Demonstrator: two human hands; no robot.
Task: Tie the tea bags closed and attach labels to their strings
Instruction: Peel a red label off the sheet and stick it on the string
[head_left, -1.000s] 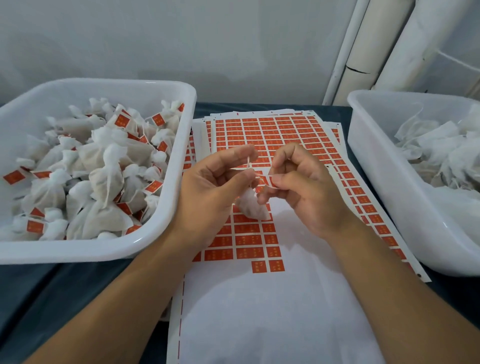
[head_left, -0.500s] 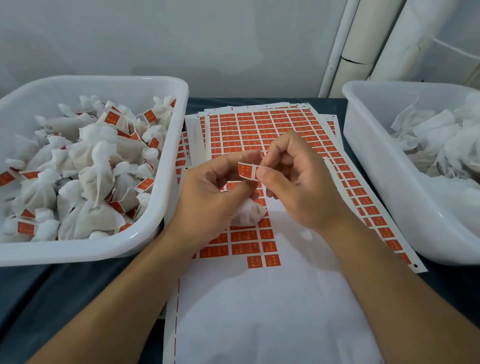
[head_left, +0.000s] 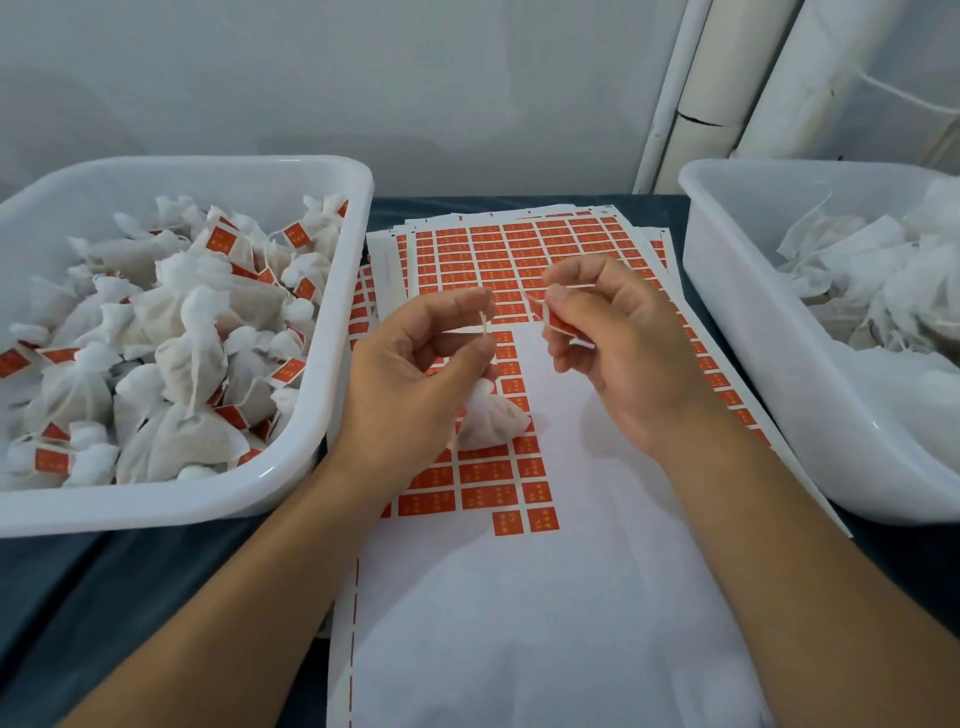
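Left hand (head_left: 410, 379) pinching string (head_left: 484, 326), tea bag (head_left: 488, 418) hanging beneath over label sheet (head_left: 498, 483) at desk centre, right hand (head_left: 618, 348) pinching orange label (head_left: 551, 318), print unreadable, bins (head_left: 343, 291) flanking both desk edges.

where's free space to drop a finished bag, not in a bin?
Bare sheet between the forearms, below the last label rows. Dark table under the left bin. Crowded: both bins, upper sheets.
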